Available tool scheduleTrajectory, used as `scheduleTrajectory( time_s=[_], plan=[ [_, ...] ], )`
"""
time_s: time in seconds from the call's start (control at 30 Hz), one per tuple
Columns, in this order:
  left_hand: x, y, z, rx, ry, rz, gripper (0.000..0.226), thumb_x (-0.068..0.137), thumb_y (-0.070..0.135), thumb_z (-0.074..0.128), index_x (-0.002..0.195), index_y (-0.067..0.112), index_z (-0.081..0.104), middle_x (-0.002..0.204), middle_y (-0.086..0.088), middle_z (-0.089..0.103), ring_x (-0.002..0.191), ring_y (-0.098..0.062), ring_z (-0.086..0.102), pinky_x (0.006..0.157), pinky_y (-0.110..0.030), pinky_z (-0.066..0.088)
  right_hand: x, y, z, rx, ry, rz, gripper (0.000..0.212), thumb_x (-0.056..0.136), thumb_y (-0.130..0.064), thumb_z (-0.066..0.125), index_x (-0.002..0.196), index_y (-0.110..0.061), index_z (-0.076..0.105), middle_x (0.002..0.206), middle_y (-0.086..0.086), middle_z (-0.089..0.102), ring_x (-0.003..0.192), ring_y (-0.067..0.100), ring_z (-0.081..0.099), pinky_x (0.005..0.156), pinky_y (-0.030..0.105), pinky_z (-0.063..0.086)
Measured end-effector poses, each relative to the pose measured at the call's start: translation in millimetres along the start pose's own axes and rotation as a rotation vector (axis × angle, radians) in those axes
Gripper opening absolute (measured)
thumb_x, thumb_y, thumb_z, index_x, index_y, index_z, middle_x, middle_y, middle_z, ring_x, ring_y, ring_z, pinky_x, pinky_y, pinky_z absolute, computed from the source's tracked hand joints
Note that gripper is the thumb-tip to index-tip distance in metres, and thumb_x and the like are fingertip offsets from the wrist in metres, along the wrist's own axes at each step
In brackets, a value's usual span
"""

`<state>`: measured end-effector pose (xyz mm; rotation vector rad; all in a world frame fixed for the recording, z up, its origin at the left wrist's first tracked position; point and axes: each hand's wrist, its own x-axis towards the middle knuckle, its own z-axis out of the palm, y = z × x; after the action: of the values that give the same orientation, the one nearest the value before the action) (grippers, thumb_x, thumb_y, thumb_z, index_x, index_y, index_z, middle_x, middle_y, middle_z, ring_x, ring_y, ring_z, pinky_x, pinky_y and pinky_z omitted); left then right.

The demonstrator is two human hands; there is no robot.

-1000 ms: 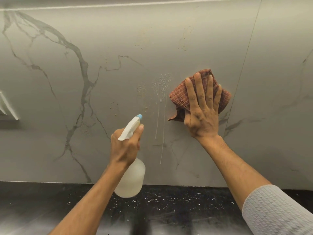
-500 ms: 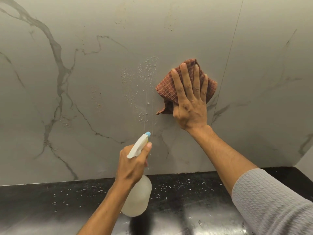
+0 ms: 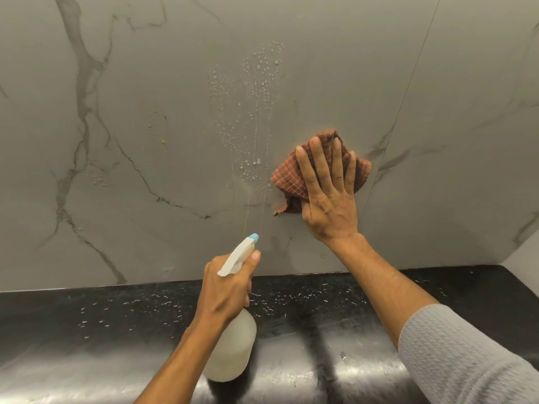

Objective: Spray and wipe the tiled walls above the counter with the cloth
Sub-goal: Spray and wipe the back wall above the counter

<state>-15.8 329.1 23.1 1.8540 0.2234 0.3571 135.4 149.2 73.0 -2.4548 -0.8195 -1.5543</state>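
I'm watching the right hand [image 3: 329, 199] pressing the cloth [image 3: 288, 176] flat to the wall [image 3: 175, 83], fingers straight — drops [image 3: 256, 83] are clinging just left of it. The left hand [image 3: 224, 290] is curling round the bottle [image 3: 233, 345] at its neck, below-left of the cloth, nozzle facing the wall.

R hand [image 3: 329, 205] is pressing reddish cloth [image 3: 287, 176] flat on tiled wall [image 3: 145, 83], just right of spray droplets [image 3: 256, 112]. L hand [image 3: 227, 287] is gripping spray bottle [image 3: 233, 345] below the droplets, nozzle aiming at wall, above black tabletop [image 3: 87, 316].
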Motion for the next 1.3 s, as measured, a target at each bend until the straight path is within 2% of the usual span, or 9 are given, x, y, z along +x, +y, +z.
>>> scheduleTrajectory(
  time_s=[0.23, 0.37, 0.47, 0.7, 0.77, 0.93, 1.13, 1.2, 1.3],
  plan=[
    [-8, -3, 5, 0.081, -0.199, -0.037, 0.052, 0.083, 0.06, 0.056, 0.068, 0.011, 0.066, 0.063, -0.006, 0.072, 0.041, -0.022, 0.064, 0.059, -0.037, 0.057, -98, 12, 15, -0.114, -0.238, -0.174, 0.087, 0.088, -0.016, 0.048, 0.159, -0.023, -0.002, 0.166, 0.001, -0.012, 0.153, 0.03, -0.009, 0.124, 0.053, -0.002],
    [-6, 1, 20, 0.081, -0.151, -0.022, 0.061, 0.085, 0.054, 0.061, 0.062, -0.002, 0.056, 0.053, -0.018, 0.062, 0.037, -0.024, 0.06, 0.052, -0.042, 0.053, -128, 23, 18, -0.171, -0.282, -0.192, 0.086, 0.09, -0.016, 0.053, 0.16, -0.023, 0.004, 0.167, 0.002, -0.004, 0.154, 0.032, -0.003, 0.124, 0.054, -0.001],
    [-5, 3, 19, -0.029, -0.084, -0.023, 0.049, 0.093, 0.046, 0.064, 0.065, 0.005, 0.062, 0.054, -0.011, 0.065, 0.036, -0.024, 0.058, 0.047, -0.036, 0.05, -140, 31, 25, -0.181, -0.311, -0.243, 0.075, 0.096, -0.022, 0.046, 0.16, -0.021, 0.007, 0.167, 0.004, 0.0, 0.153, 0.034, -0.001, 0.124, 0.054, -0.003],
    [1, 17, -8, -0.208, 0.099, 0.084, 0.042, 0.09, 0.041, 0.069, 0.071, 0.004, 0.065, 0.06, -0.008, 0.067, 0.035, -0.024, 0.052, 0.044, -0.03, 0.045, -120, 10, 44, -0.168, -0.475, -0.977, 0.072, 0.091, -0.018, 0.048, 0.157, -0.019, 0.019, 0.164, 0.0, 0.017, 0.151, 0.019, 0.014, 0.123, 0.044, -0.011],
    [4, 27, -21, -0.246, 0.153, 0.123, 0.037, 0.089, 0.037, 0.065, 0.07, 0.005, 0.064, 0.061, -0.011, 0.065, 0.033, -0.024, 0.05, 0.041, -0.027, 0.043, -81, -1, 44, -0.162, -0.311, -0.879, 0.073, 0.092, -0.019, 0.051, 0.157, -0.022, 0.019, 0.164, -0.003, 0.021, 0.151, 0.019, 0.015, 0.124, 0.044, -0.006],
    [14, 39, -40, -0.257, 0.236, 0.215, 0.036, 0.092, 0.033, 0.059, 0.072, 0.002, 0.063, 0.067, -0.019, 0.064, 0.033, -0.026, 0.052, 0.041, -0.031, 0.043, 10, -62, 54, 0.036, 0.138, -0.21, 0.061, 0.101, -0.035, 0.043, 0.158, -0.026, 0.023, 0.164, -0.001, 0.021, 0.154, 0.027, 0.01, 0.123, 0.049, 0.001],
    [18, 37, -31, -0.225, 0.216, 0.212, 0.039, 0.097, 0.024, 0.061, 0.075, -0.008, 0.06, 0.065, -0.021, 0.062, 0.034, -0.029, 0.048, 0.04, -0.04, 0.04, -103, -56, 58, -0.232, -0.371, -0.901, 0.082, 0.082, -0.024, 0.066, 0.153, -0.022, 0.025, 0.161, -0.003, 0.025, 0.149, 0.015, 0.02, 0.122, 0.043, -0.016],
    [17, 38, -32, -0.221, 0.206, 0.205, 0.042, 0.092, 0.032, 0.061, 0.074, -0.006, 0.061, 0.066, -0.02, 0.063, 0.033, -0.031, 0.048, 0.041, -0.043, 0.038, -106, -16, 43, -0.256, -0.33, -0.855, 0.087, 0.075, -0.018, 0.066, 0.153, -0.026, 0.029, 0.16, -0.004, 0.027, 0.15, 0.017, 0.022, 0.123, 0.043, -0.013],
    [18, 47, -39, -0.207, 0.212, 0.225, 0.044, 0.089, 0.036, 0.059, 0.075, -0.006, 0.061, 0.066, -0.018, 0.064, 0.036, -0.04, 0.049, 0.041, -0.043, 0.039, -48, 34, 9, -0.229, -0.126, -0.527, 0.066, 0.092, -0.028, 0.055, 0.154, -0.026, 0.031, 0.157, 0.0, 0.03, 0.152, 0.026, 0.014, 0.123, 0.045, -0.004]
  ],
)
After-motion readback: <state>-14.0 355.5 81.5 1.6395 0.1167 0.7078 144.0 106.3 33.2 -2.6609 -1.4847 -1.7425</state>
